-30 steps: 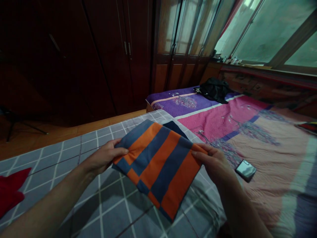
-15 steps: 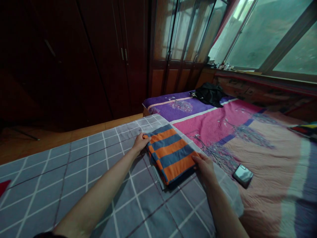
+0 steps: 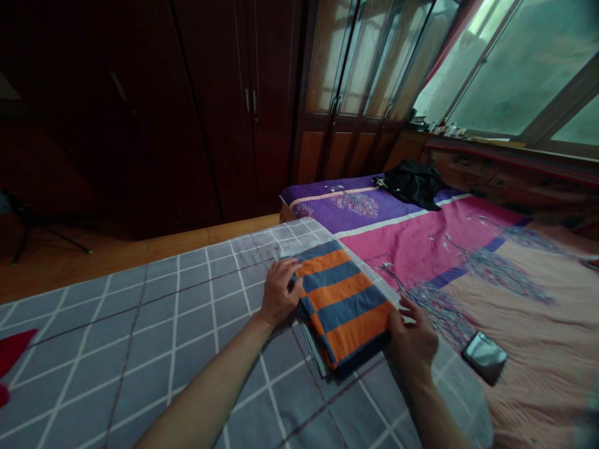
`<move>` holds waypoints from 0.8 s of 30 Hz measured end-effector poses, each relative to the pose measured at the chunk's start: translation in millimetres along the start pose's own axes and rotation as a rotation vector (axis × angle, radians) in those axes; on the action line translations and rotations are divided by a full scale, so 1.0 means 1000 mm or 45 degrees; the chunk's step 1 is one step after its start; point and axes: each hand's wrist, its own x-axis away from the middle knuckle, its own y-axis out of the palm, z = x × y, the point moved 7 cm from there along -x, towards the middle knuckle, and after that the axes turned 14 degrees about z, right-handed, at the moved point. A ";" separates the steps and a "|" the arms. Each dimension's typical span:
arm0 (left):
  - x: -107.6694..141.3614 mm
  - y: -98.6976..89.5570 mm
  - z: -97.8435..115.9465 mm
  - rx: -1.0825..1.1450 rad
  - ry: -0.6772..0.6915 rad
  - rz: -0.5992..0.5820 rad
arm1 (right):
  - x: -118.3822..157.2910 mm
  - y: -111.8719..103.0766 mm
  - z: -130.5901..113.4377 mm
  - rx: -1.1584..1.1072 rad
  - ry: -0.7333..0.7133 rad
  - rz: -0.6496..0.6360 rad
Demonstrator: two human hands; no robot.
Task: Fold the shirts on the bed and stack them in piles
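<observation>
A folded cloth garment [image 3: 349, 296] with orange and grey-blue stripes lies on a grey checked sheet [image 3: 187, 312]. Its folded layers show along the near left side, with dark and pale fabric under the striped top. My left hand [image 3: 282, 290] rests on the garment's left edge, fingers stretched over the border and thumb apart. At the right corner, my right hand [image 3: 414, 340] touches the edge with its thumb; the forefinger is spread away from it, and the other fingers are partly hidden.
A phone [image 3: 484, 357] lies right of my right hand on the multicoloured bedspread [image 3: 402, 240]. Black clothing [image 3: 412, 184] is heaped farther back. Something red [image 3: 16, 352] sits at the left edge. Dark wardrobes [image 3: 224, 125] stand behind, with a window [image 3: 510, 68] at right.
My left hand has gone from pinching the garment's far left corner to lying on its left edge. My right hand has loosened at the right corner. The view has turned slightly left.
</observation>
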 end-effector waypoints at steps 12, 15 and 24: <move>0.030 0.041 0.015 -0.444 0.444 -0.631 | 0.034 0.060 -0.090 0.143 -1.004 -0.503; 0.032 0.042 0.009 -0.479 0.420 -0.668 | 0.027 0.104 -0.108 0.221 -1.053 -0.668; 0.031 0.043 0.003 -0.499 0.382 -0.711 | 0.016 0.174 -0.080 0.496 -1.051 -0.612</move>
